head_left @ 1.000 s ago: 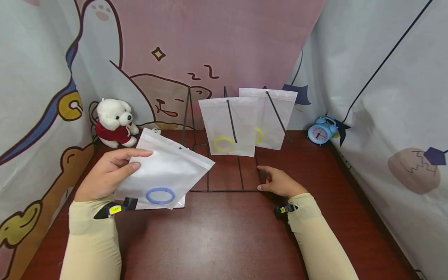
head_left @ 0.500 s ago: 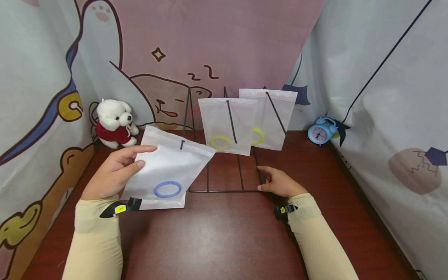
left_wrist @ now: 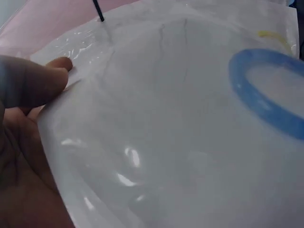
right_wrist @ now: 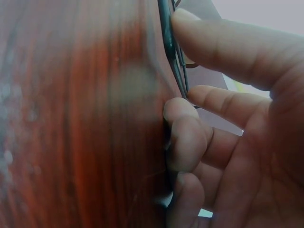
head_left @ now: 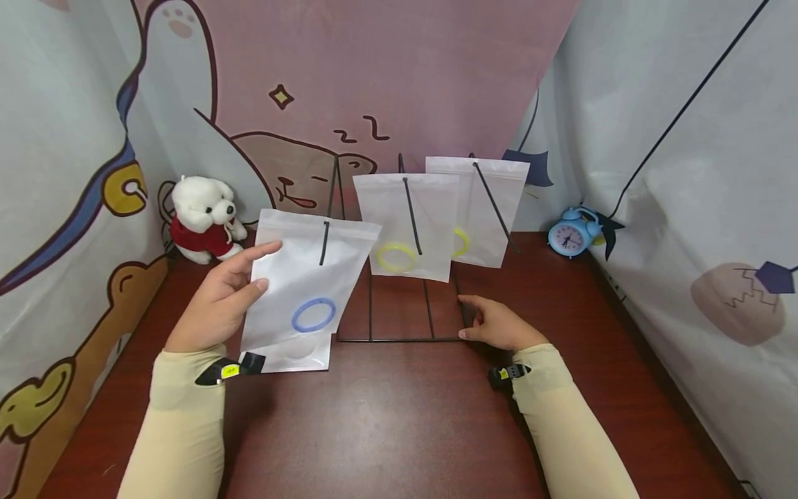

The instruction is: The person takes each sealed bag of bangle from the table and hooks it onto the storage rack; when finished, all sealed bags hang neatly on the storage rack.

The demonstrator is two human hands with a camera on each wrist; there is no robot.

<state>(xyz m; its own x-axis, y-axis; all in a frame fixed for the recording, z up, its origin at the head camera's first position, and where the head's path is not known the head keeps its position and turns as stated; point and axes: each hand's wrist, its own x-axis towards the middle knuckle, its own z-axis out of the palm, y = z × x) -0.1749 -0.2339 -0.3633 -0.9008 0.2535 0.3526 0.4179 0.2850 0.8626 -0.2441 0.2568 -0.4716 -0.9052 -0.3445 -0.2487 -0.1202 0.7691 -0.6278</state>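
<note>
While the left hand (head_left: 215,305) grips a pouch's (head_left: 296,274) edge, the right (head_left: 501,326) pinches the rack's (head_left: 399,340).

open tabletop (head_left: 380,423) up front, room to sweep between the sleeves (head_left: 187,423)! deeper in it tightens: held bag (head_left: 293,274) and left hand (head_left: 215,301) plug the left, front bag (head_left: 395,225) and rear bag (head_left: 483,215) wall off the back, right hand (head_left: 501,324) blocks the corner of the rack (head_left: 399,340), and beyond, a lane toward the clock (head_left: 570,235).
</note>
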